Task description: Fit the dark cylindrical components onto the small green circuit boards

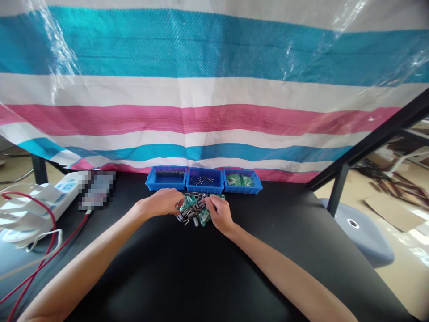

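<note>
We see parts pile (pixel 191 212) between left hand (pixel 165 201) and right hand (pixel 219 213), touching both; blue bins (pixel 166 186) on far side; whether either grasps, we cannot tell.

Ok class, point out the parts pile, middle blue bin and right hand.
Parts pile (pixel 192 211), head view, its middle.
Middle blue bin (pixel 205 189), head view, front wall.
Right hand (pixel 221 214), head view, back of hand.

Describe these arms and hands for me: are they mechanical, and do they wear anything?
They are a person's, not mechanical. The left hand and right hand are ungloved, and both forearms are bare, with no sleeve, watch or wristband visible.
</note>
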The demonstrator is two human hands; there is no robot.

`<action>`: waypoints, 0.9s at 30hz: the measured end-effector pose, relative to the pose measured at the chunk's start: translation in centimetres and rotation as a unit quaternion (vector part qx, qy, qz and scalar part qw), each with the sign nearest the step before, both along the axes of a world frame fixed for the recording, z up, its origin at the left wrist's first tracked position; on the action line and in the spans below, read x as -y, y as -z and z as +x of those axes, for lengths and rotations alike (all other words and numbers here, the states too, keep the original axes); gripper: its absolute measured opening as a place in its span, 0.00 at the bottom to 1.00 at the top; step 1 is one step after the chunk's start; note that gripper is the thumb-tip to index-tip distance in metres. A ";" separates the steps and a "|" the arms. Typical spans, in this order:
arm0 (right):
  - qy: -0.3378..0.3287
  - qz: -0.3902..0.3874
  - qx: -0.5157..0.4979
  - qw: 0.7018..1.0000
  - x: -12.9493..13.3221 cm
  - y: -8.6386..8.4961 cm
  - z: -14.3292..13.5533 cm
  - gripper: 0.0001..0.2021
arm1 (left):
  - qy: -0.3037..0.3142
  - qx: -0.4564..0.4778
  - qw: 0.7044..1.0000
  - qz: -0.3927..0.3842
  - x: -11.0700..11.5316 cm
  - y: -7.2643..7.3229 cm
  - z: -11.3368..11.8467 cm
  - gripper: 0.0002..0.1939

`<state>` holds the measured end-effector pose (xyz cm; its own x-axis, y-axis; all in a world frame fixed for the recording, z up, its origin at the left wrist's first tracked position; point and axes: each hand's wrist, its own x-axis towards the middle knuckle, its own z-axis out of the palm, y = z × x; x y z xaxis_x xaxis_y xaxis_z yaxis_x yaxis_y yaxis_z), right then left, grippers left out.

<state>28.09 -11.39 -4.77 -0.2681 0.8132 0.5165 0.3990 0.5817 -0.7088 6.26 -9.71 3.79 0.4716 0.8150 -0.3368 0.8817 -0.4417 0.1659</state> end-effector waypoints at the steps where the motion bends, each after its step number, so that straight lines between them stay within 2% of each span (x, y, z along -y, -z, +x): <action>1: 0.000 -0.001 0.000 1.000 0.0 0.0 0.0 0.17 | -0.008 -0.006 1.000 0.015 -0.1 0.3 0.1 0.06; 6: 0.004 -0.004 -0.001 1.000 0.0 0.0 0.0 0.17 | -0.012 0.006 0.998 0.065 -0.5 1.8 0.4 0.13; 8: 0.004 -0.002 -0.002 1.000 0.0 0.0 0.0 0.17 | -0.005 0.008 0.998 0.067 -0.5 2.1 0.4 0.13; 13: 0.003 0.003 -0.004 1.000 0.0 0.0 0.0 0.17 | 0.012 -0.015 0.998 0.064 -0.3 2.0 0.8 0.05; 21: 0.002 0.001 0.002 1.000 0.0 -0.1 0.0 0.18 | 0.011 -0.021 0.995 0.101 0.1 2.0 1.9 0.07; 27: 0.001 0.001 0.001 1.000 0.0 -0.1 0.0 0.17 | 0.027 -0.016 0.995 0.099 0.1 2.2 2.1 0.07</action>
